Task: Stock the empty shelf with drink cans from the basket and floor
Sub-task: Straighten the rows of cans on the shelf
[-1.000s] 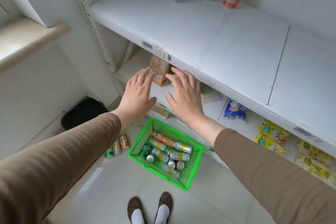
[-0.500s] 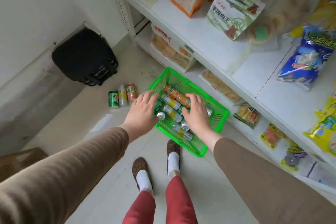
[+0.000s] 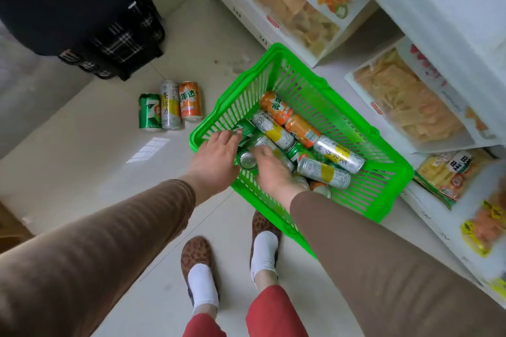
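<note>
**Both hands in the can basket**

Head view, looking down. A green basket point(image 3: 364, 128) of slotted plastic, rectangular with a thick rolled rim, sits on the pale glossy floor point(image 3: 82, 172) against the lowest shelves point(image 3: 342, 44). Inside lie cylindrical metal cans on their sides — two orange cans point(image 3: 290, 122), several silver-and-yellow ones point(image 3: 338, 154) and green cans point(image 3: 247, 131), packed touching one another. The left hand point(image 3: 216, 157) reaches over the near-left rim, fingers bent down onto a green can; whether they fully clasp it cannot be told. The right hand point(image 3: 269, 169) lies just beside it, fingers curved over a silver can point(image 3: 264, 142), its grip likewise unclear. Both forearms wear ribbed brown sleeves point(image 3: 109, 241).

Left of the basket, well apart from it, three floor cans point(image 3: 169, 108) stand upright in a touching row — green, silver-yellow, orange. A black suitcase point(image 3: 82, 8) with plaid trim stands behind them. The shelves hold flat clear-film snack packs point(image 3: 295, 3). Below, leopard-print slippers point(image 3: 197, 254) with white socks.
</note>
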A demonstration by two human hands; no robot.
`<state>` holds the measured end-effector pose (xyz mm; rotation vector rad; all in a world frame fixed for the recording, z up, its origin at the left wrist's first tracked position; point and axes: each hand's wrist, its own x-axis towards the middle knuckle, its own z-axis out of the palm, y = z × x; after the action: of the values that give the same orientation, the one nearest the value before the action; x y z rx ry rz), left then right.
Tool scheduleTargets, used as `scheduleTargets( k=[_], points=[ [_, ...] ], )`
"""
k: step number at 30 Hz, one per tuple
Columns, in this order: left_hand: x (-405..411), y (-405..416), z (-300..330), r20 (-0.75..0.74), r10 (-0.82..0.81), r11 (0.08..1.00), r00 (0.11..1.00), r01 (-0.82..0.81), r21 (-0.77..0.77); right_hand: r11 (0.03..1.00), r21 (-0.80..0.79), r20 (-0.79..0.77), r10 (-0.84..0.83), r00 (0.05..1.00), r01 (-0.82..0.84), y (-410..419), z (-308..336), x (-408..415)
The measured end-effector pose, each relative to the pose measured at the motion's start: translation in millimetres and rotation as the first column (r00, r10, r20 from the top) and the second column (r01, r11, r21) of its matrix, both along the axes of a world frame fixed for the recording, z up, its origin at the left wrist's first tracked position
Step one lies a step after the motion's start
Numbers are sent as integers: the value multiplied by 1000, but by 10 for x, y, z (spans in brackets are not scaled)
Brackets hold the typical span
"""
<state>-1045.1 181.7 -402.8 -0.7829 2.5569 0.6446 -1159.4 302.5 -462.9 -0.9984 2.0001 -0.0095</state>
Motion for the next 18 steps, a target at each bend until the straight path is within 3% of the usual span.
scheduleTargets(
  k=[4, 7, 9, 13, 18],
  points=[
    [23, -5, -291, -11, -36, 998, 999, 35, -47, 998, 29, 20, 55, 998, -55, -150, -453, 86],
    [41, -5, -372, -23, -41, 997, 999, 39, -66, 989, 0, -80, 147, 986, -147, -230, -632, 72],
    [50, -21, -353, -29, -42, 998, 999, 40, -58, 998, 22, -44, 58, 997, -57, -258, -589, 46],
    [17, -85, -21, -22, -3, 1000, 1000, 2, -9, 993, 1, 63, -121, 991, 121, -232, -38, -197],
    [-179, -242, 1056, -121, 15, 1000, 993, -17, -16, 916, -109, 175, -365, 915, 386, -209, 1373, -623]
  ],
)
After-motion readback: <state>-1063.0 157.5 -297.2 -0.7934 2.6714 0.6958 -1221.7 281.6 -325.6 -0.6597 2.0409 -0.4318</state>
